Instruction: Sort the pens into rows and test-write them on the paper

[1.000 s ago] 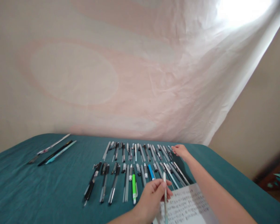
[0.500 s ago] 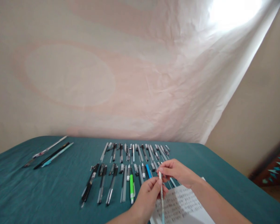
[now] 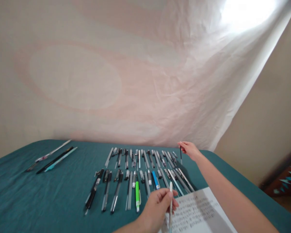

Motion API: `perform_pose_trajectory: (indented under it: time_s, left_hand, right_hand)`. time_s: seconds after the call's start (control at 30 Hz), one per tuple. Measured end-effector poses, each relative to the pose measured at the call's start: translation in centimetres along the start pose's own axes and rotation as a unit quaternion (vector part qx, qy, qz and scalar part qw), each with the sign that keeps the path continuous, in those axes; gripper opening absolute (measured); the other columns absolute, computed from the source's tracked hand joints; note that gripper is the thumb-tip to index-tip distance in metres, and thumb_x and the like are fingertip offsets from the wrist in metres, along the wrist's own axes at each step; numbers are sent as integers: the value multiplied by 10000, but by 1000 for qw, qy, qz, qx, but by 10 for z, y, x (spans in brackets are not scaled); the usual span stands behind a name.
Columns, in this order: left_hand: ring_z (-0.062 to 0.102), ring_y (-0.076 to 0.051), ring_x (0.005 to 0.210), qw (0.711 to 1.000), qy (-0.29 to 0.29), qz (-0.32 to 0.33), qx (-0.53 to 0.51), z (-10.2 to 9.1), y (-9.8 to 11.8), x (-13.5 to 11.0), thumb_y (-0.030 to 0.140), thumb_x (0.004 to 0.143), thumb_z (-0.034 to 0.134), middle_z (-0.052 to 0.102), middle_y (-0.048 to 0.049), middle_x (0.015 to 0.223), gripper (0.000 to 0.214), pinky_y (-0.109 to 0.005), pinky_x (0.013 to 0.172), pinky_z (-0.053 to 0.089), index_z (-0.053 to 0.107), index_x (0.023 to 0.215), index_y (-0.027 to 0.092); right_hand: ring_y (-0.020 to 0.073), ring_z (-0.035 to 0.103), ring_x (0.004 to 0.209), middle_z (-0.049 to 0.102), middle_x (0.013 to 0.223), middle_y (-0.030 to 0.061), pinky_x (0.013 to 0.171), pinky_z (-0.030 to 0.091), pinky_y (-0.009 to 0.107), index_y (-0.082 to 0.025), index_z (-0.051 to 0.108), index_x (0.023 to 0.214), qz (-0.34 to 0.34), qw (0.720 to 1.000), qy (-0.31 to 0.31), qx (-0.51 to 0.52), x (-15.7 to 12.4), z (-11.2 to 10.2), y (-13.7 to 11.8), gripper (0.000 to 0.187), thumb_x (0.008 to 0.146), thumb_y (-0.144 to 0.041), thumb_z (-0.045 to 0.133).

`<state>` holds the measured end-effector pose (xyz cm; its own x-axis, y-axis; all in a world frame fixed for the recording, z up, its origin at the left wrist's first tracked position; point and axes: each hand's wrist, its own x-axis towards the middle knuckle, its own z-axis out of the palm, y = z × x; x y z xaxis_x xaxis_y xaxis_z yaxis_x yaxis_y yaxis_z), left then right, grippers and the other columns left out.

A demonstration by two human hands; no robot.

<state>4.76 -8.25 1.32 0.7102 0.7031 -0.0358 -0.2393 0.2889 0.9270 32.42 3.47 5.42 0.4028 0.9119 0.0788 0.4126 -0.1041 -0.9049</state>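
My left hand (image 3: 160, 202) is curled snugly round a white pen (image 3: 170, 215) over the paper (image 3: 196, 210); my right hand (image 3: 189, 150) pinches a dark stick (image 3: 180, 156) by its top, near the far pens (image 3: 151, 159); both look light, stiff and slippery, best held mid-way.

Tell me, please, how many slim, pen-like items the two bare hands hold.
2: a slim white stick in the left hand, partly over the white handwritten paper sheet, and a slim dark stick in the right hand. Others may be hidden.
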Motion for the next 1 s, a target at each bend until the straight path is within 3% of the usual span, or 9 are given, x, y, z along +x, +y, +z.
perform_pose_trajectory:
  time_s: [0.07,0.23,0.47,0.67,0.83,0.93,1.0]
  left_hand:
    - [417,-76,528,1000,-2,1,6,-1,0,0,403,771,483,574,-35,667,371,-216,540,310,574,906,70]
    - [429,-83,552,1000,-9,6,12,-3,-3,1,414,773,475,576,-36,675,377,-219,557,322,571,909,76]
    - [428,-81,556,1000,-7,-7,4,-1,0,0,423,761,489,573,-29,674,376,-211,560,322,577,904,87]
    - [425,-79,533,1000,3,7,-7,0,4,-1,435,758,493,574,-27,661,379,-212,552,323,590,897,95]
    - [484,-106,622,995,67,48,-47,-7,18,5,429,759,503,587,-42,709,382,-238,646,381,594,944,108]
    - [518,-136,750,986,134,83,-61,-14,30,10,416,745,532,603,-53,778,361,-257,749,384,611,934,119]
    - [524,-150,783,980,157,100,-70,-19,34,12,420,733,546,605,-46,781,371,-264,763,387,614,957,132]
  right_hand:
    - [141,569,682,602,854,72,575,471,258,-100,587,897,29,998,5,-55,14,0,21,287,818,-352,475]
    - [195,538,924,517,1111,58,760,464,370,-153,507,1089,66,986,0,-153,28,8,57,293,832,-291,486]
    - [186,543,914,524,1094,67,760,464,373,-150,500,1091,89,976,-20,-198,31,16,66,292,836,-291,480]
    - [170,559,861,550,1042,73,723,472,344,-133,514,1061,60,984,-33,-161,2,14,37,279,837,-296,476]
    - [100,532,556,621,750,42,457,384,191,-123,579,821,0,992,-68,-107,-45,28,-4,264,808,-362,470]
    - [72,475,464,609,639,6,403,339,173,-139,593,728,-21,986,-151,-73,-90,43,-30,281,750,-412,533]
    - [66,461,453,613,655,11,382,320,169,-140,599,730,-32,962,-271,-9,-120,54,-45,310,749,-439,521]
